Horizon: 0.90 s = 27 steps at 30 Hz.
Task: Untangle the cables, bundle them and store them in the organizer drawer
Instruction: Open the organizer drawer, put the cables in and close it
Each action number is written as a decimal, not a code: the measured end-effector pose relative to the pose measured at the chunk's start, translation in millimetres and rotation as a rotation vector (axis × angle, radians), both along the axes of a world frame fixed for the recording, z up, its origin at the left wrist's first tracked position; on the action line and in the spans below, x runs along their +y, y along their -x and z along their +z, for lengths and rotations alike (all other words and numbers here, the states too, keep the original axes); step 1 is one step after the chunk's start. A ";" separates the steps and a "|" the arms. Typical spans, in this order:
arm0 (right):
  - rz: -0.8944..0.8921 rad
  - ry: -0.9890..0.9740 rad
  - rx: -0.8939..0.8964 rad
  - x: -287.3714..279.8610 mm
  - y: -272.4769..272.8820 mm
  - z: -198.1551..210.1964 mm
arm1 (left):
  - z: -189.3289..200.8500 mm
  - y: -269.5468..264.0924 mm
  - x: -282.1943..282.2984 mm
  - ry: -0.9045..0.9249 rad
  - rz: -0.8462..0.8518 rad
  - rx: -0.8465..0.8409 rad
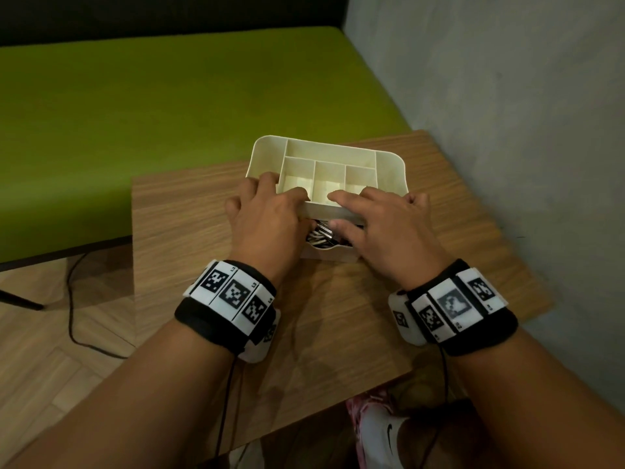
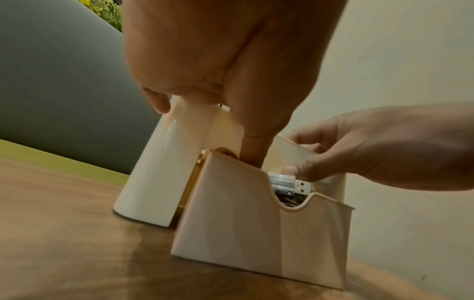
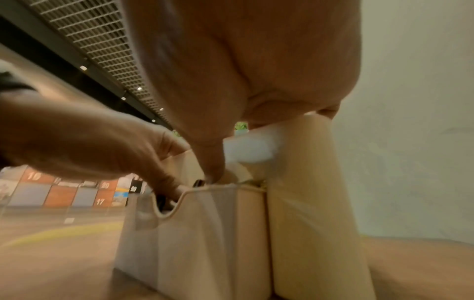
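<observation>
Both hands (fingers spread on organizer rim) thumb cables into drawer.

Cream organizer (green bench)

organizer: glossy cream plastic | table: wood-grain, perhaps laminate | plug: ribbed metal

Cream organizer, drawer open, cables inside
</observation>
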State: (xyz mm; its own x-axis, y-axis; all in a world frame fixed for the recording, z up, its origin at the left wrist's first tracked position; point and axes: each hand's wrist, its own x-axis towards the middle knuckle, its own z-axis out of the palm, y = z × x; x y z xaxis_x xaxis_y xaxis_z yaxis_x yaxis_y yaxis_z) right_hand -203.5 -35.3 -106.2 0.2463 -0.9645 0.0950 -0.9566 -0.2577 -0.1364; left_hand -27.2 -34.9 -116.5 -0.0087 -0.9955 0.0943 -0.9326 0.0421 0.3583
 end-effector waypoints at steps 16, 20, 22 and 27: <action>-0.084 0.201 0.020 2.8 -20.5 -16.1 | 3.5 2.3 -2.3 0.057 0.006 -0.096; -0.077 0.236 0.047 0.1 -19.5 -20.9 | 9.0 -12.6 -7.1 -0.034 -0.132 -0.113; -0.076 0.252 0.045 -0.2 -18.4 -20.7 | 12.8 -18.9 -8.8 -0.067 -0.188 -0.129; -0.042 0.242 0.011 -0.4 -13.3 -19.3 | 14.1 -21.0 -8.2 -0.059 -0.220 -0.170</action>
State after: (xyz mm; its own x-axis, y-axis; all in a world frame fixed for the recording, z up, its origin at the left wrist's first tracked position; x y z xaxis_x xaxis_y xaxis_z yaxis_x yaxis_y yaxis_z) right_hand -190.2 -35.7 -125.5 0.2084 -0.9233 0.3225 -0.9683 -0.2412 -0.0651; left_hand -6.2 -43.1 -102.4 -0.2359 -0.9717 0.0149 -0.9503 0.2338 0.2056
